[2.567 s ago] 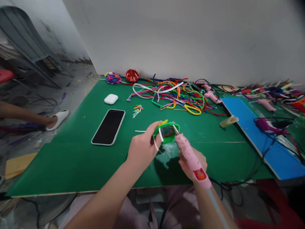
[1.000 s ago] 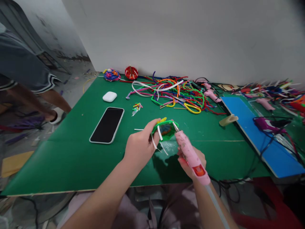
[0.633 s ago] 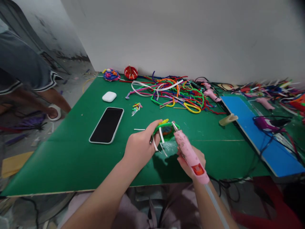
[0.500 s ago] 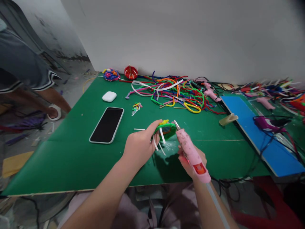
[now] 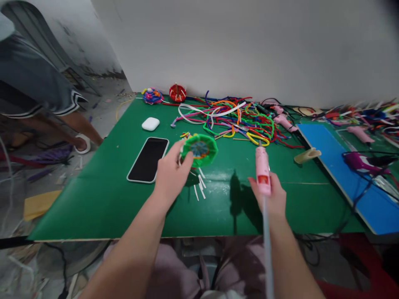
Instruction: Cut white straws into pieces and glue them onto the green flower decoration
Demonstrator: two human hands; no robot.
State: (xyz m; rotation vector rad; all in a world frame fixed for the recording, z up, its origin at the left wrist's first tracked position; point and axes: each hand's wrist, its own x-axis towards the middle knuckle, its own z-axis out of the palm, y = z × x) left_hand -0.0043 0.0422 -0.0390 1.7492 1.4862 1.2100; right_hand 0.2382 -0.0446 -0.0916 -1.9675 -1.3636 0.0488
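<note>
My left hand is closed on the edge of a round green pipe-cleaner disc with a blue and orange centre, held up above the green table. White strips hang from the disc's underside. My right hand grips a pink glue gun, pointing it up and away from the disc, with a clear glue stick trailing from its back toward me.
A black phone and a white earbud case lie left of the disc. A tangle of coloured pipe cleaners fills the back. Two finished discs sit by the wall. A blue board and more glue guns are at right. A person stands at left.
My left hand lifted the green disc up and left, turning its face toward me. My right hand pulled the glue gun off the disc and swung it to the right.
</note>
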